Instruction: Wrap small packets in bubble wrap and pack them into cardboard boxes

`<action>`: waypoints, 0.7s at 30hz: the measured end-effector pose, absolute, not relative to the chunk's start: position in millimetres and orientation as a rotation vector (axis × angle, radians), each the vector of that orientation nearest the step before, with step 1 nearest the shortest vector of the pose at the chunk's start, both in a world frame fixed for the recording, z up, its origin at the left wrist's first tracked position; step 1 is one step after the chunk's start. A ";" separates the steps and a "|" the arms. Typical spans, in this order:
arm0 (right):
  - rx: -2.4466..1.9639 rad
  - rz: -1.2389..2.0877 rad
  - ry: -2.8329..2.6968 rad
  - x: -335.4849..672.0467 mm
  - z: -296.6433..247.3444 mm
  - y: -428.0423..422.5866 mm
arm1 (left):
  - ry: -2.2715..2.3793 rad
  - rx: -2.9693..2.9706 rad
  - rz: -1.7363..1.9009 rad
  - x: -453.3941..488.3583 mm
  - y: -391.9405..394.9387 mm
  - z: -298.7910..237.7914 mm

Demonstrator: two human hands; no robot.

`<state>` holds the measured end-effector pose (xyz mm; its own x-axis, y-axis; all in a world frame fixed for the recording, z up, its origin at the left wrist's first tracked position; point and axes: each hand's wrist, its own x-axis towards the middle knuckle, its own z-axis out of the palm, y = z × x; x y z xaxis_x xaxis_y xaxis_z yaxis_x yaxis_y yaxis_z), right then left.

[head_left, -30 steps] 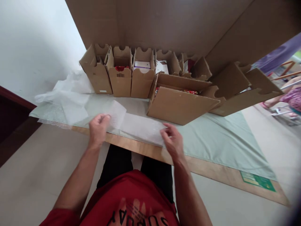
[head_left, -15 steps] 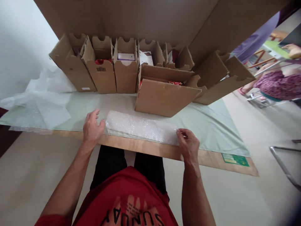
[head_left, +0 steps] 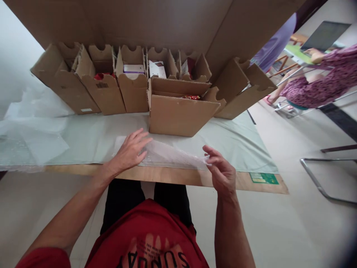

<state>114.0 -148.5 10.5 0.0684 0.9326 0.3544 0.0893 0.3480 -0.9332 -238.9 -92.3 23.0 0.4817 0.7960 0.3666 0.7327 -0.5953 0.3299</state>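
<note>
A folded strip of bubble wrap (head_left: 173, 155) lies along the front of the cloth-covered table. My left hand (head_left: 131, 149) rests over its left part, fingers outstretched and spread. At the other end, my right hand (head_left: 221, 169) pinches the strip's right edge between thumb and fingers and lifts it slightly. Just behind the strip stands a cardboard file box (head_left: 184, 115), turned lengthwise, with something red inside.
Several cardboard file boxes (head_left: 134, 91) line the back against a tall cardboard panel (head_left: 156, 22). Loose bubble wrap (head_left: 39, 130) heaps at the left. Another box (head_left: 242, 96) stands at right. A person in patterned clothing (head_left: 312, 82) sits beyond, near a metal frame (head_left: 315, 182).
My left hand has moved right, from beside the strip's left end onto it. My right hand has raised the strip's right end a little. The view has shifted to the right.
</note>
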 end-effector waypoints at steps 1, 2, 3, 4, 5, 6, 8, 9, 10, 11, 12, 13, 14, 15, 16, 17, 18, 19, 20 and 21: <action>-1.024 0.889 -1.331 116.0 9.6 -150.6 | 1.346 2.586 0.740 -237.2 -91.5 21.7; -1.025 0.917 -1.305 117.4 9.0 -152.2 | 1.364 2.572 0.742 -236.7 -90.7 20.7; -1.033 0.928 -1.276 118.2 8.6 -153.3 | 1.389 2.555 0.754 -236.8 -90.2 20.2; -1.044 0.926 -1.250 118.4 8.7 -154.1 | 1.412 2.541 0.779 -237.1 -90.2 20.6; -1.050 0.917 -1.235 117.9 9.1 -154.6 | 1.427 2.530 0.817 -237.0 -91.1 22.2; -1.050 0.909 -1.232 116.8 9.9 -154.8 | 1.431 2.526 0.864 -235.8 -92.8 25.1; -1.024 0.918 -1.254 112.8 13.1 -154.9 | 1.392 2.538 0.965 -228.8 -99.1 33.8; -1.004 0.930 -1.271 110.0 15.5 -154.8 | 1.350 2.552 1.007 -222.5 -103.0 38.8; -0.985 0.941 -1.286 106.7 18.4 -154.7 | 1.299 2.567 1.035 -214.7 -107.1 43.4; -0.967 0.949 -1.300 103.1 21.9 -154.8 | 1.245 2.583 1.045 -205.7 -110.8 47.4; -0.953 0.956 -1.315 99.4 25.8 -155.2 | 1.194 2.595 1.044 -196.0 -113.8 50.3; -0.942 0.961 -1.334 95.7 30.1 -156.1 | 1.148 2.602 1.035 -186.4 -115.8 52.3; -0.938 0.965 -1.356 92.1 34.6 -157.4 | 1.109 2.602 1.021 -177.3 -116.7 53.3; -0.942 0.965 -1.377 88.8 39.0 -159.2 | 1.077 2.593 1.006 -169.4 -116.5 53.9; -0.953 0.962 -1.392 85.9 43.2 -161.3 | 1.051 2.571 0.993 -162.9 -115.7 54.5; -0.966 0.956 -1.397 83.5 46.9 -163.6 | 1.029 2.536 0.985 -158.2 -114.4 55.4; -0.979 0.950 -1.387 81.5 50.0 -165.8 | 1.009 2.483 0.974 -155.3 -112.9 57.1; -0.993 0.948 -1.356 80.0 52.1 -167.6 | 0.996 2.411 0.947 -154.0 -111.6 59.7; -1.008 0.953 -1.304 78.7 53.5 -168.8 | 0.989 2.318 0.905 -154.2 -110.5 63.1; -1.025 0.971 -1.241 77.6 53.9 -169.3 | 0.986 2.210 0.853 -155.5 -109.8 67.0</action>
<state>77.6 -169.3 53.9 0.0840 0.9614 0.2618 -0.0228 0.2646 -0.9641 -155.5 -109.8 67.0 0.5253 0.7895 0.3173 0.4272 -0.5672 0.7041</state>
